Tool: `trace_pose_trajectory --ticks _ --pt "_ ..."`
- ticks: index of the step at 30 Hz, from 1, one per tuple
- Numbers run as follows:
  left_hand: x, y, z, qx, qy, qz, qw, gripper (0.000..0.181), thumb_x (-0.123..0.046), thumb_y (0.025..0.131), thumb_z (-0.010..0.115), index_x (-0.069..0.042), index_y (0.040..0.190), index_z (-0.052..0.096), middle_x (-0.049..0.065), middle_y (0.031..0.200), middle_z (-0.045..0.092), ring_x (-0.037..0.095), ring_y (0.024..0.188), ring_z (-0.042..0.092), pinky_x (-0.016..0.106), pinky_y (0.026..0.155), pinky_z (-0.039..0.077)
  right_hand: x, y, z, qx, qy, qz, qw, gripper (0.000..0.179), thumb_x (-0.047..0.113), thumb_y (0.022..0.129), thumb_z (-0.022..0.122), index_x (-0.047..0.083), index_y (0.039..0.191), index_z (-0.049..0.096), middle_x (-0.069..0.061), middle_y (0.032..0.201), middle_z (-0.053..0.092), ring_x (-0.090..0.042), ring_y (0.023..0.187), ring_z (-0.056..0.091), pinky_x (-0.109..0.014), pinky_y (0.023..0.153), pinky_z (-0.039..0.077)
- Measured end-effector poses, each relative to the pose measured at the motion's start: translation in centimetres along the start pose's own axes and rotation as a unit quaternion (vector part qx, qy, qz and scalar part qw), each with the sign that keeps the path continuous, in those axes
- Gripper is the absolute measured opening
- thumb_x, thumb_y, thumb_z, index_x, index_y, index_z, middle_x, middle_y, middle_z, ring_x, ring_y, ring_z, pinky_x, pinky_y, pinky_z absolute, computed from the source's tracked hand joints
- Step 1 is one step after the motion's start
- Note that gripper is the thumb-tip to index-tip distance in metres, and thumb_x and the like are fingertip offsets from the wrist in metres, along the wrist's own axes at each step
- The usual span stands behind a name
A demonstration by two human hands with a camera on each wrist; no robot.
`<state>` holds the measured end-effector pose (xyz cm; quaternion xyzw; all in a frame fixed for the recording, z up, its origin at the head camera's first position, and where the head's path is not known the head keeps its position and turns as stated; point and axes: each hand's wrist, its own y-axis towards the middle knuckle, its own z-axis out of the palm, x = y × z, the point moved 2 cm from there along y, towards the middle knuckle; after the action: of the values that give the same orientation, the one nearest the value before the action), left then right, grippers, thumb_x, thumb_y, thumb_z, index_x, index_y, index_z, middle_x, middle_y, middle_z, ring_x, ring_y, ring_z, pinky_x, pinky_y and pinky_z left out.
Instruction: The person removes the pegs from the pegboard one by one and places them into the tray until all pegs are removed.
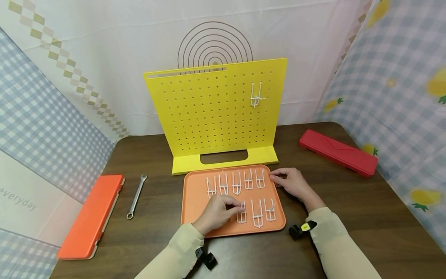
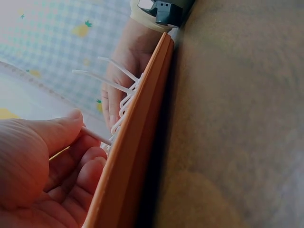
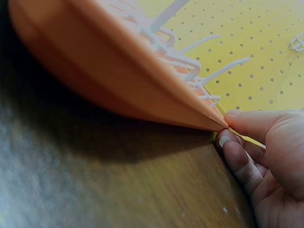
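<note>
An orange tray (image 1: 195,211) lies on the table and carries two rows of white wire pegboard hooks (image 1: 258,215). Over its near middle, my left hand (image 1: 217,212) pinches a prong of one hook (image 1: 242,217) between thumb and fingers; the left wrist view shows this prong (image 2: 97,136) at the fingertips. At the tray's far right corner, my right hand (image 1: 294,183) grips the rim, thumb above and fingers below, as the right wrist view shows. Behind the tray stands a yellow pegboard (image 1: 209,116), with one white hook (image 1: 255,100) at its upper right.
To the left lie a wrench (image 1: 136,197) and an orange-red case (image 1: 92,217). A red case (image 1: 338,152) sits at the back right. Patterned cloths hang around the table's (image 1: 348,205) back and sides.
</note>
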<state>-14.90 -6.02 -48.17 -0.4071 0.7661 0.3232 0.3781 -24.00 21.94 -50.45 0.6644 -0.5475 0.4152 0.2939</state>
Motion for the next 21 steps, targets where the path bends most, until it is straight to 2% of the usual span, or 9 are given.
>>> trace_pose_trajectory --ticks 12,21 --pt "-0.5 -0.1 -0.4 -0.003 0.004 -0.024 0.9997 0.014 -0.024 0.085 0.076 -0.014 0.094 0.078 -0.010 0.089 0.072 0.002 0.075 0.063 0.022 0.063 0.052 0.1 0.0 0.0 -0.002 0.003 0.001 1.0000 0.030 0.029 0.091 0.069 0.007 0.110 0.072 -0.009 0.101 0.070 -0.017 0.082 0.066 -0.029 0.068 0.056" --pt "-2.1 0.0 -1.7 -0.042 0.008 0.019 0.9989 0.017 -0.021 0.084 0.076 -0.008 0.096 0.077 -0.003 0.089 0.073 0.004 0.077 0.066 0.022 0.064 0.054 0.1 -0.1 0.1 -0.002 0.008 0.004 1.0000 0.029 0.029 0.091 0.069 0.007 0.110 0.072 -0.009 0.102 0.070 -0.017 0.083 0.066 -0.028 0.068 0.056"
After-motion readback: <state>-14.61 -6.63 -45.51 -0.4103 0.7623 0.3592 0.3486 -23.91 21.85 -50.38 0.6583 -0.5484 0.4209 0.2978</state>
